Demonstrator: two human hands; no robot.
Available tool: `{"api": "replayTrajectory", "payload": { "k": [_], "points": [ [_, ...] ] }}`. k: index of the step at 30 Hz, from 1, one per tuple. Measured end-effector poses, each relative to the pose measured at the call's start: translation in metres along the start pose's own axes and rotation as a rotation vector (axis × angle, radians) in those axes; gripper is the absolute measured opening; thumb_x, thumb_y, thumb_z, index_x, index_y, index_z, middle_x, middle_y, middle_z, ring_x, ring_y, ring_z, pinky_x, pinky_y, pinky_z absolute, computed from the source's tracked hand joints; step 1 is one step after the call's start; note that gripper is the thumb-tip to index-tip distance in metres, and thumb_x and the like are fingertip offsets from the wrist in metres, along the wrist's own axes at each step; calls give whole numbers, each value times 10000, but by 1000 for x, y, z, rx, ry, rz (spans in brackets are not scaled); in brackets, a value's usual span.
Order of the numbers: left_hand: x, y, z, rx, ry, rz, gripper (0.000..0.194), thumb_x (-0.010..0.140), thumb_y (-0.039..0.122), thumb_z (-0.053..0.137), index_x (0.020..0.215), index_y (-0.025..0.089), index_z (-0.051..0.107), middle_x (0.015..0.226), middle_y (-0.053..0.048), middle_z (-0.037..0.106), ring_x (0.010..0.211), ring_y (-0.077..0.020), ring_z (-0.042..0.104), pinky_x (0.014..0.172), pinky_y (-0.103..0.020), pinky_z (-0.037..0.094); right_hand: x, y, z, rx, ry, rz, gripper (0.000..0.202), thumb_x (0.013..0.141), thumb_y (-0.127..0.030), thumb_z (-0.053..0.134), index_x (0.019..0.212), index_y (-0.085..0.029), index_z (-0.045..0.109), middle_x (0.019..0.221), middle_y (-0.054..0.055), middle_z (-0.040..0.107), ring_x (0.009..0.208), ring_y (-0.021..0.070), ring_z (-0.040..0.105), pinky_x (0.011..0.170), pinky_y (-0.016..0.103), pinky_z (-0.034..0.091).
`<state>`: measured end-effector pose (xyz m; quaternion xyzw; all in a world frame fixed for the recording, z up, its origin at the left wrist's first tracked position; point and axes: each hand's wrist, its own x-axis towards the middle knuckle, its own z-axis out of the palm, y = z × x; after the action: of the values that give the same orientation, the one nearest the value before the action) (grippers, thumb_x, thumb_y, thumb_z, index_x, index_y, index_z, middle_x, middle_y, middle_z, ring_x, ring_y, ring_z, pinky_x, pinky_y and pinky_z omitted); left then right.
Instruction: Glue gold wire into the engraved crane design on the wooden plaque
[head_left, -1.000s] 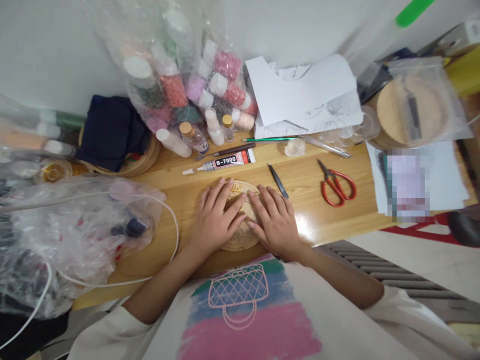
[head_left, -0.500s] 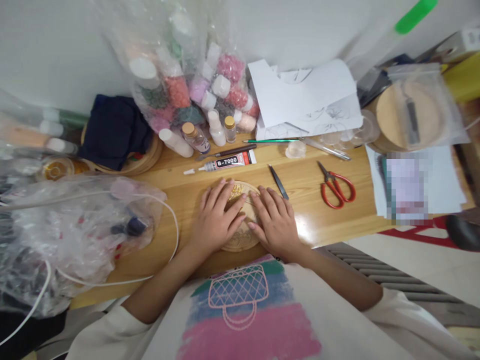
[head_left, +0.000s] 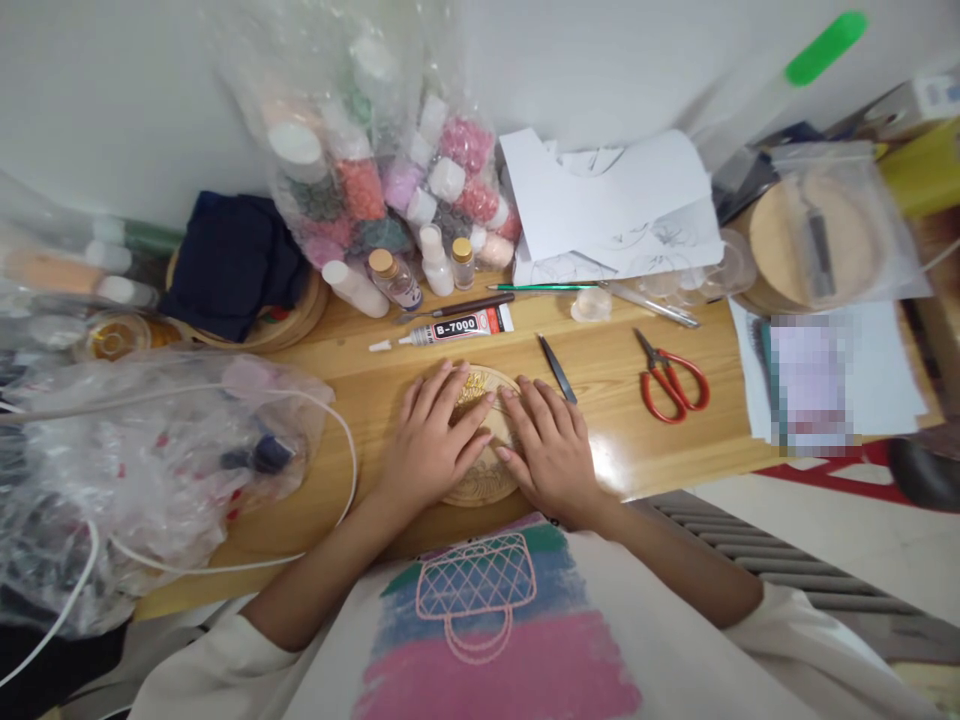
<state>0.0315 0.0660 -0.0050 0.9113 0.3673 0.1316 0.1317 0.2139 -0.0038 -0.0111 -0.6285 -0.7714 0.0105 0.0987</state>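
A round wooden disc [head_left: 484, 482] lies on the table in front of me, with a line pattern and gold-coloured pieces near its far edge. My left hand [head_left: 435, 435] rests flat over its left side, fingers stretched out. Over the right side lies my right hand [head_left: 555, 440], also flat with fingers extended. The hands' thumbs and index fingers come close together over the middle and cover much of the disc. Just beyond it are a B-7000 glue tube [head_left: 459, 327] and black tweezers [head_left: 556, 368].
Red-handled scissors [head_left: 667, 380] lie to the right. Behind stand small bottles [head_left: 394, 278], a bag of coloured jars [head_left: 360, 190] and paper sheets [head_left: 607, 200]. A crumpled plastic bag [head_left: 165, 460] and white cable [head_left: 352, 450] lie left; a wooden round [head_left: 772, 235] sits far right.
The whole view has shifted very slightly. Both hands stay in the same place on the disc.
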Motion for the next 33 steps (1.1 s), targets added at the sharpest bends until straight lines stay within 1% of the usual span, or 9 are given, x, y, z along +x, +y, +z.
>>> {"api": "replayTrajectory", "payload": {
  "k": [9, 16, 20, 25, 27, 30, 33],
  "points": [
    [2, 2, -2, 80, 40, 39, 357, 937, 334, 540, 1260, 212, 632, 1416, -210, 506, 1334, -376, 453, 1009, -555, 424, 0, 0, -1, -14, 7, -5, 567, 985, -453, 315, 1410, -116, 481, 1427, 147, 533, 1290, 285, 438, 1028, 396, 313],
    [2, 2, -2, 85, 29, 40, 354, 939, 344, 537, 1253, 213, 634, 1419, -210, 504, 1337, -378, 451, 1012, -558, 424, 1, -1, -1, -27, 12, -2, 536, 986, -417, 329, 1401, -122, 495, 1421, 143, 543, 1283, 283, 451, 1024, 396, 317],
    [1, 1, -1, 57, 9, 27, 368, 944, 353, 529, 1272, 215, 622, 1442, -207, 485, 1359, -378, 424, 1042, -574, 389, 1, -2, 0, -30, 15, 6, 528, 982, -413, 350, 1399, -126, 499, 1422, 141, 544, 1283, 282, 460, 1028, 394, 320],
    [0, 1, -1, 18, -18, -3, 381, 952, 359, 512, 1301, 236, 600, 1482, -180, 451, 1393, -368, 381, 1075, -587, 345, 0, -2, 2, -19, 2, 15, 556, 975, -425, 365, 1449, -144, 440, 1438, 136, 530, 1301, 286, 450, 1034, 404, 327],
    [1, 2, -1, 30, -12, 2, 386, 951, 363, 515, 1306, 237, 597, 1476, -183, 458, 1385, -371, 392, 1070, -585, 351, 0, -2, 2, -18, 0, 15, 561, 975, -429, 365, 1455, -147, 431, 1442, 134, 527, 1305, 287, 447, 1036, 406, 328],
    [1, 2, -2, 69, -5, 22, 388, 944, 367, 527, 1298, 227, 603, 1450, -201, 480, 1359, -380, 425, 1046, -574, 382, 1, -2, 2, -24, 11, 11, 544, 977, -426, 363, 1421, -132, 475, 1431, 140, 536, 1293, 286, 456, 1033, 401, 328],
    [1, 2, -2, 81, -13, 24, 390, 946, 370, 522, 1302, 228, 599, 1452, -201, 476, 1362, -378, 422, 1044, -570, 387, 1, -2, 1, -28, 19, 8, 534, 978, -421, 363, 1402, -124, 496, 1421, 144, 545, 1289, 284, 460, 1034, 399, 325]
  ]
}}
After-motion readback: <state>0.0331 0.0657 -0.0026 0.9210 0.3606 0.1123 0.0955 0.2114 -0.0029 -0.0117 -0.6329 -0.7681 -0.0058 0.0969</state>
